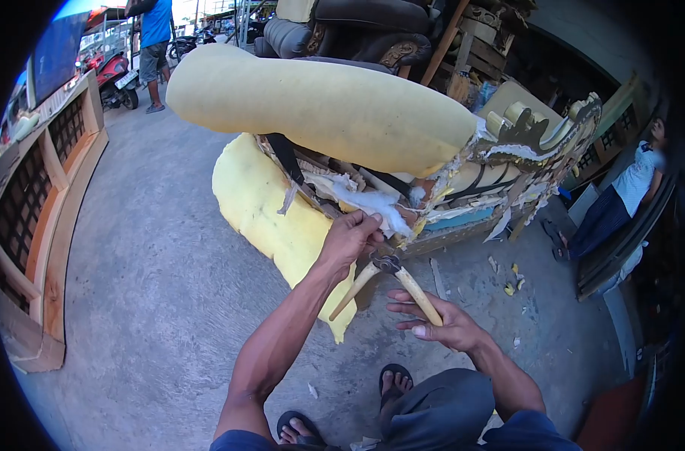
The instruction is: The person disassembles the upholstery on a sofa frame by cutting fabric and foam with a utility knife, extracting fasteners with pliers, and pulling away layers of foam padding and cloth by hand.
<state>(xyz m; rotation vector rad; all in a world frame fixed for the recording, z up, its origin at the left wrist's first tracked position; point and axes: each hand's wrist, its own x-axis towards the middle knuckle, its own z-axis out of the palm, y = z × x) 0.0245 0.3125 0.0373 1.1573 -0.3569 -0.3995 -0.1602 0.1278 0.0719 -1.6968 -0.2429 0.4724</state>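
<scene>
A stripped sofa frame [462, 234] with yellow foam [320, 105] along its top stands before me, white stuffing [372, 201] showing in its opening. My left hand [350, 239] is closed at the frame's lower edge, thumb and fingers pinched together; what they hold is too small to name. Pincers [387, 263] with pale handles spread apart have their head just below my left fingers. One handle rests against my right hand [440, 322], whose fingers are apart around it. Another yellow foam piece [263, 214] hangs at the frame's left side.
Wooden frames with dark lattice [53, 233] stand at the left. Dark padded furniture [350, 30] is stacked behind. A person in blue [156, 37] stands at the back left, another person [620, 195] is at the right. Scraps [515, 279] lie on the floor.
</scene>
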